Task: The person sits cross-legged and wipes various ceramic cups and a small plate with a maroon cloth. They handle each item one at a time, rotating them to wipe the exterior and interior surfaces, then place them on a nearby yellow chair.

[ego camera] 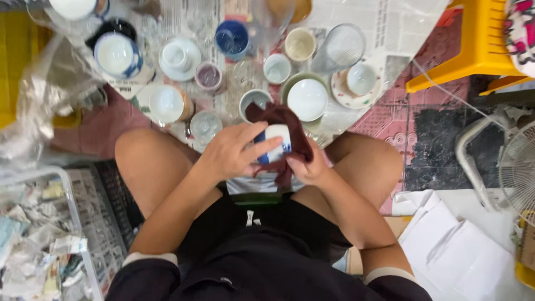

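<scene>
Left hand [231, 153] clasps cup [277, 142] from its left | right hand [306, 167] presses cloth [290, 131] around cup's right | cup lies sideways between palms

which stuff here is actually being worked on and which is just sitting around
In hand: white and blue cup, dark brown cloth, left hand, right hand.

Lying about: blue mug, white bowl, yellow stool, fan.

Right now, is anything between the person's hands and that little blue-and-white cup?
Partly. The left hand touches the blue-and-white cup directly, fingers on its side. A dark maroon cloth drapes around the cup and lies between it and the right hand.
</scene>
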